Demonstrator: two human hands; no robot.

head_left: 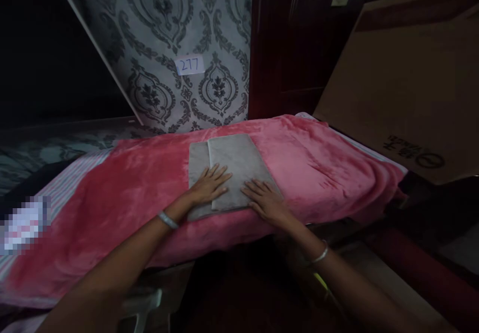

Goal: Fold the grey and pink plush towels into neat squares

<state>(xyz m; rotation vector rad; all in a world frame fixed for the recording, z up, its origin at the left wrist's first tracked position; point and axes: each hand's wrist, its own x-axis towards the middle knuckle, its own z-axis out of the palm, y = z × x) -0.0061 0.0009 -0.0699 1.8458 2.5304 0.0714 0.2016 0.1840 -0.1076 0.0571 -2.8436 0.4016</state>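
A grey folded cloth (234,156) lies flat on a pink plush blanket (149,173). Its upper layer stops short of the left edge, so a strip of the layer beneath shows there. My left hand (209,184) rests on the cloth's left part with the fingers spread. On the lower right part lies my right hand (265,200), palm down and fingers stretched out. Neither hand grips anything. Both palms hide some of the cloth.
Behind the blanket stands a patterned wall with a paper label (190,65) reading 277. A large cardboard box (404,83) leans at the right, beside a dark red door (288,48). A dark screen-like panel (56,58) fills the upper left. Striped fabric (75,173) shows under the blanket.
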